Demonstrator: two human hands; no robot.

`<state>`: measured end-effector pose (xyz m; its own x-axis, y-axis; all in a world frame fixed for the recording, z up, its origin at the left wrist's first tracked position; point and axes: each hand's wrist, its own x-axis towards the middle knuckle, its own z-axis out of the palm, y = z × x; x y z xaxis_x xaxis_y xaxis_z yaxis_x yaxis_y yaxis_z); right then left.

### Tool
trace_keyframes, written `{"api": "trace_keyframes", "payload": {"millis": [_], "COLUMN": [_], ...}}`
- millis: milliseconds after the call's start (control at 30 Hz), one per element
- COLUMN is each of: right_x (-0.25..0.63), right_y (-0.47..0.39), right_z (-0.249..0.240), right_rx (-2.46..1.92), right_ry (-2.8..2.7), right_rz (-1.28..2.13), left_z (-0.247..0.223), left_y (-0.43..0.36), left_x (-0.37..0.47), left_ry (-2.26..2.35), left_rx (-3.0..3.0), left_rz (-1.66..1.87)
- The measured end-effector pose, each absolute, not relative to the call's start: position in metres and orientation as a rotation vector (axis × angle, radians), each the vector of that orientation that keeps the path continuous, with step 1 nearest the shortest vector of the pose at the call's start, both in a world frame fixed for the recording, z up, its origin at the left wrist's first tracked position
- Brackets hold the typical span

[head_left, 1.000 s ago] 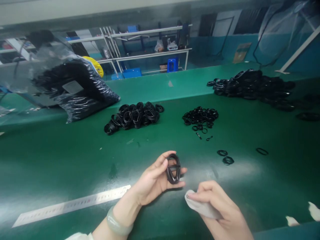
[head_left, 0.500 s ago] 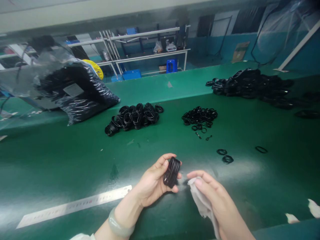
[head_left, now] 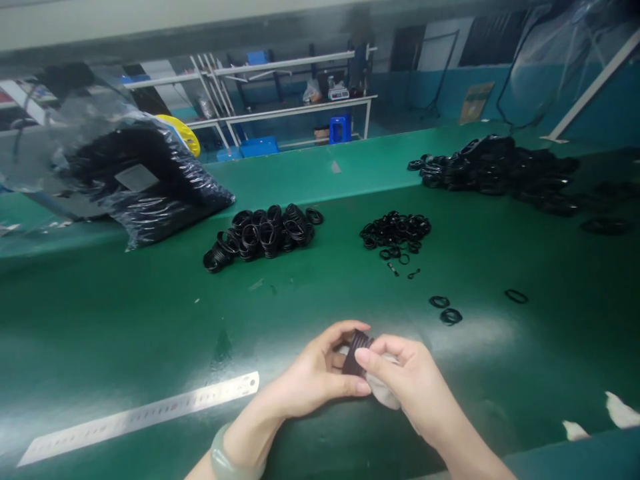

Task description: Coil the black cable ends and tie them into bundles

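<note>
My left hand [head_left: 323, 373] is wrapped round a small bundle of black rubber rings [head_left: 354, 350], its thumb below and its fingers above. A pale bangle circles that wrist. My right hand [head_left: 413, 373] grips a whitish cloth [head_left: 384, 390] and presses against the rings' right side, with fingertips and thumb on them. Part of the cloth is hidden inside that hand. Ahead to the left lies a heap of stacked black rings [head_left: 270, 232]. A looser pile of small black rings [head_left: 395, 230] lies ahead to the right.
A steel ruler [head_left: 150, 417] lies at the left front of the green table [head_left: 300, 300]. Loose rings [head_left: 451, 316] lie right of centre. A large black pile [head_left: 495, 167] is at the back right, a plastic-wrapped bag [head_left: 150, 180] at the back left. White scraps [head_left: 621, 410] lie front right.
My right hand has moved left and up, bringing the cloth onto the rings. My left hand has turned its grip round the bundle. The view has shifted slightly.
</note>
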<state>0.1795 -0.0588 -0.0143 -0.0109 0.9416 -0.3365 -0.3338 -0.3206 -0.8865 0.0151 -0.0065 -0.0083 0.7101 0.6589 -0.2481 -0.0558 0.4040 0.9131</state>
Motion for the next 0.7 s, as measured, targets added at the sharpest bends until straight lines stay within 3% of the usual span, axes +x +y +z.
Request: {"api": "trace_keyframes", "payload": {"millis": [333,533,700], "right_x": [0.188,0.210,0.210], "right_y": [-0.059,-0.055,-0.044], "right_z": [-0.010,-0.009,-0.016], "right_rx": [-1.278,-1.475,-1.436], "right_ry": [-0.960,-1.636,-2.045], "right_rz": [1.406,0.668,0.308], "left_z": [-0.011,-0.010,-0.010], "left_y": [-0.005,-0.005,-0.003], "left_x": [0.017,0.016,0.016], "left_ry": [0.694,0.646,0.657], "left_rx": [1.046,0.972,1.000], "left_rz": [0.565,0.518,0.467]}}
